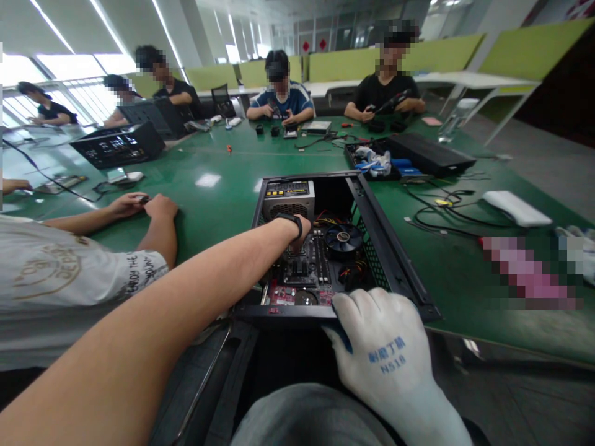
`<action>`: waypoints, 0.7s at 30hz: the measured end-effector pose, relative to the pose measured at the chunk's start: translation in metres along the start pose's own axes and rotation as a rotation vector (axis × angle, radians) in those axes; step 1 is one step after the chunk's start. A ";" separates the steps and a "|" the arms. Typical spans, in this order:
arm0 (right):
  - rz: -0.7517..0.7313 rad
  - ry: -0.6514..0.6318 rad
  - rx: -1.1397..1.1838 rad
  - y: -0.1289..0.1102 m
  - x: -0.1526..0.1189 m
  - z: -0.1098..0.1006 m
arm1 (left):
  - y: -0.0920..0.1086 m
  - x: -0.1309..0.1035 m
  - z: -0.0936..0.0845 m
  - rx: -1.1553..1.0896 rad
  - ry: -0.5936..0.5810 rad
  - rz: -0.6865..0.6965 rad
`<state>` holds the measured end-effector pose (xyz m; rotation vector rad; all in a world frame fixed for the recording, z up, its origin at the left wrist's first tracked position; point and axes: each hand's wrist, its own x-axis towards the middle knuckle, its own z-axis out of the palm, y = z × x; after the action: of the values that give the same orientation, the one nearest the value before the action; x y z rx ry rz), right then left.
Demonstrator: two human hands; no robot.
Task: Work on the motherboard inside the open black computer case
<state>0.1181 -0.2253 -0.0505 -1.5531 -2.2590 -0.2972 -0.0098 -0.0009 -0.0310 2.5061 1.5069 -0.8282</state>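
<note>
An open computer case (395, 248) lies on its side at the green table's near edge, its inside facing up. Bare, with a black band at the wrist, my left hand (300, 232) reaches down onto the motherboard (300, 272) just below the power supply (290, 198). Its fingers are mostly hidden, so I cannot tell what they touch. A black fan (344, 240) sits to the right of that hand. My right hand (383, 334), in a white work glove, is closed over the near rim of the case. A red circuit board (283, 295) shows along the near side inside.
Close on my left, a co-worker's hands (146, 204) hold a small part. Other people sit across the green table (204, 207). A black tray (351, 158) with gloves, black cables (430, 217), a white box-like item (515, 207) and a bottle (458, 121) lie to the right.
</note>
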 end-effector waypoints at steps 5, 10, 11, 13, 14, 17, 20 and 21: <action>0.000 0.004 -0.008 0.000 0.001 0.000 | -0.001 0.001 0.000 0.032 -0.023 -0.003; -0.003 -0.001 -0.005 0.000 0.000 0.000 | -0.002 0.004 0.001 -0.011 0.020 0.001; -0.002 -0.001 -0.004 0.000 0.000 0.001 | -0.002 0.003 0.001 -0.011 0.015 0.001; -0.002 0.000 -0.003 0.000 0.000 0.001 | -0.001 0.002 0.001 -0.001 0.005 0.003; -0.002 0.002 -0.003 0.000 0.000 0.001 | -0.001 0.002 0.000 0.007 0.001 0.005; -0.003 0.005 -0.004 -0.001 0.000 0.000 | 0.000 0.000 -0.001 0.026 -0.003 0.016; -0.006 0.004 -0.003 -0.001 0.001 -0.001 | 0.001 0.000 -0.002 0.037 -0.007 0.017; -0.005 0.006 -0.003 -0.001 0.001 -0.001 | 0.000 0.001 -0.001 0.044 -0.007 0.022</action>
<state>0.1170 -0.2252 -0.0488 -1.5467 -2.2595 -0.3062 -0.0086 -0.0001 -0.0303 2.5438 1.4720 -0.8751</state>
